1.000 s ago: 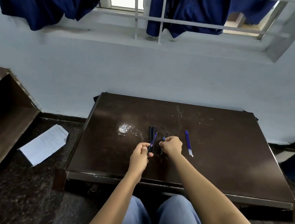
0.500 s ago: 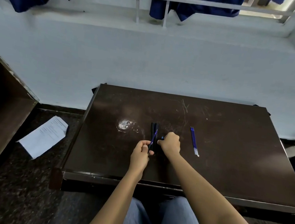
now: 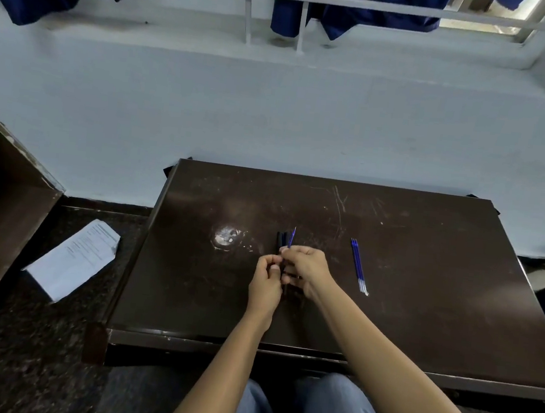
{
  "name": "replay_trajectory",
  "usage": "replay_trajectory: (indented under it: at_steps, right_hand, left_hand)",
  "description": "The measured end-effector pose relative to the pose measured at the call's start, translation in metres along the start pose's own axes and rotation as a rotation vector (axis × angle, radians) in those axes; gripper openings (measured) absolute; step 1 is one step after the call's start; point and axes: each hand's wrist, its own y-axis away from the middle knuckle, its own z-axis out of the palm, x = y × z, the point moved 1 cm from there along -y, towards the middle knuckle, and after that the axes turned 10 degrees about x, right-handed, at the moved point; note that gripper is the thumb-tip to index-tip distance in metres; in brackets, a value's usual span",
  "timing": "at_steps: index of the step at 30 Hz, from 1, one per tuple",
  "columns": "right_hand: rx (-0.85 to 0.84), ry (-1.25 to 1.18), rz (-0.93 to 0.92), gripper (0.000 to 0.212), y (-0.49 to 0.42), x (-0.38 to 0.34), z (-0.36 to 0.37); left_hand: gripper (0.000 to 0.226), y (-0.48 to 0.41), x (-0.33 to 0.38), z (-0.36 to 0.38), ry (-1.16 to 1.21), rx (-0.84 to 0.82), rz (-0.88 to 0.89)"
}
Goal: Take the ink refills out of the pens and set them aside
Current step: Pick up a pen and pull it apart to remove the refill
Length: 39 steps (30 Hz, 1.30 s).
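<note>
R hand point(image 3: 305, 267) moved in against L hand point(image 3: 266, 275), refill point(image 3: 291, 236) poking above.

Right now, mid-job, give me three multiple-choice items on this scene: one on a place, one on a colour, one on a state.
1. Where do the set-aside refills lie?
A. On the table, right of both hands. B. On the floor. C. On the windowsill.
2. What colour is the held refill?
A. Red. B. Green. C. Blue.
3. How is the held refill placed?
A. Flat on the table. B. Sticking up from fingertips. C. Inside a capped pen.
Answers: 1 A, they rest on the table beyond the right hand; 2 C, its shaft shows blue; 3 B, it rises from the right hand's fingertips, the left hand close against them.
</note>
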Motion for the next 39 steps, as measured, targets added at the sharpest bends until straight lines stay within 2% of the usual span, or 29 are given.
replay_trajectory:
  at_steps: [3, 5, 6, 8, 10, 12, 15, 20, 25, 35, 39]
  right_hand:
    - [0.003, -0.118, -0.022, 0.020, -0.016, -0.026, 0.007]
    - [0.027, -0.076, -0.121, 0.022, -0.033, -0.044, 0.008]
    - [0.054, 0.027, -0.213, 0.022, -0.042, -0.052, 0.008]
    - [0.107, 0.392, -0.463, 0.023, -0.062, -0.065, 0.009]
    - [0.113, 0.736, -0.635, 0.025, -0.077, -0.072, 0.014]
    - [0.100, 0.942, -0.715, 0.027, -0.087, -0.073, 0.017]
    - [0.085, 1.073, -0.773, 0.027, -0.095, -0.070, 0.020]
    - [0.075, 1.154, -0.825, 0.025, -0.112, -0.067, 0.024]
    - [0.101, 1.053, -0.828, 0.021, -0.122, -0.061, 0.026]
    - [0.080, 1.069, -0.853, 0.024, -0.124, -0.055, 0.023]
    - [0.103, 0.971, -0.822, 0.025, -0.121, -0.057, 0.015]
  left_hand:
    - [0.018, -0.008, 0.000, -0.001, 0.018, 0.017, -0.061]
    - [0.017, -0.014, -0.001, -0.002, 0.023, 0.018, -0.098]
    - [0.016, -0.016, 0.000, -0.003, 0.030, 0.015, -0.107]
    - [0.016, -0.021, 0.001, -0.004, 0.043, 0.009, -0.120]
    - [0.017, -0.025, 0.003, -0.005, 0.056, -0.002, -0.128]
    - [0.017, -0.027, 0.003, -0.006, 0.057, -0.008, -0.131]
    - [0.014, -0.032, 0.001, -0.007, 0.053, -0.009, -0.130]
    - [0.016, -0.036, -0.006, -0.005, -0.021, -0.030, -0.054]
    - [0.016, -0.038, -0.010, -0.007, -0.027, -0.022, -0.006]
    - [0.016, -0.035, -0.011, -0.001, -0.032, -0.014, -0.032]
    - [0.016, -0.034, -0.008, 0.000, -0.024, -0.005, -0.036]
